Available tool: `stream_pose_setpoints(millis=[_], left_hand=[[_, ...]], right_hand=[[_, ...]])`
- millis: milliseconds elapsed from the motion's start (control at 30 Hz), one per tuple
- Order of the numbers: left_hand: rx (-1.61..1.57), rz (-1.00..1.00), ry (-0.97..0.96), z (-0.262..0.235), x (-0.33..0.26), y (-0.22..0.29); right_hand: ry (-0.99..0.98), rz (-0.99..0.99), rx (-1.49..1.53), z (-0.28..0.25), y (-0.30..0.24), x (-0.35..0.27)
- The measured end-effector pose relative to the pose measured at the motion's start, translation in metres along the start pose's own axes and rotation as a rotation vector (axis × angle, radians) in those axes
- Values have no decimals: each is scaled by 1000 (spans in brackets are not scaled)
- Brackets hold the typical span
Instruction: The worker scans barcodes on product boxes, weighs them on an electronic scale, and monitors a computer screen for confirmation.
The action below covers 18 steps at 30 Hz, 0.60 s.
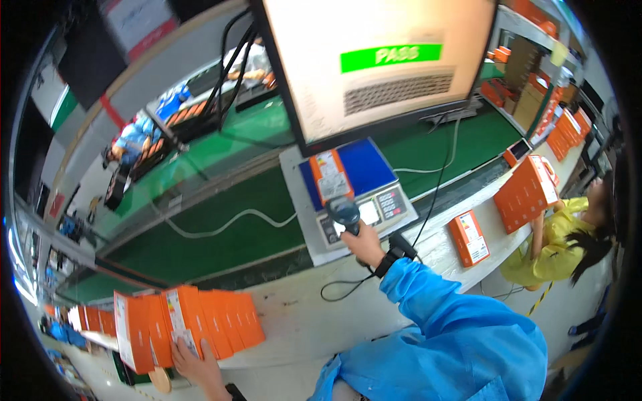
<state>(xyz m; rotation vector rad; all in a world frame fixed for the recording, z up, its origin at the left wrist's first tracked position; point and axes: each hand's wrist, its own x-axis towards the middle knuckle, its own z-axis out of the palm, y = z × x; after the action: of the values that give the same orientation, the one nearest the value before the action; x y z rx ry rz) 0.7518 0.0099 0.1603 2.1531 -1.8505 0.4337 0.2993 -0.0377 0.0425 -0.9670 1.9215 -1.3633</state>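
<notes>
My right hand (364,245) is closed around the handle of a dark barcode scanner (343,212), its head over the front of a scale (381,207). A flat orange box (330,175) with a white label lies on the scale's blue plate (364,160), just beyond the scanner. At the lower left, my left hand (194,363) has its fingers and thumb on the near end of a labelled orange box (179,314). That box stands in a row of several orange boxes (227,317), packed side by side and leaning. My left palm's underside is hidden.
A large monitor (381,73) with a green banner stands behind the scale. One orange box (469,238) lies on the white bench (321,314) to the right. Further right, a co-worker in yellow (555,234) has hands by a stack of orange boxes (525,194). The scanner's cable (348,284) loops across the bench.
</notes>
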Motion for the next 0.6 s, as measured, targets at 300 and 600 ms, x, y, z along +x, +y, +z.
stream_pose_setpoints(millis=[300,600], left_hand=[[21,185,132,4,10,10],[-117,-6,-198,-3,23,-5]], right_hand=[[-311,-36,-289,24,91,-54],[305,-538,-422,0,37,-3]])
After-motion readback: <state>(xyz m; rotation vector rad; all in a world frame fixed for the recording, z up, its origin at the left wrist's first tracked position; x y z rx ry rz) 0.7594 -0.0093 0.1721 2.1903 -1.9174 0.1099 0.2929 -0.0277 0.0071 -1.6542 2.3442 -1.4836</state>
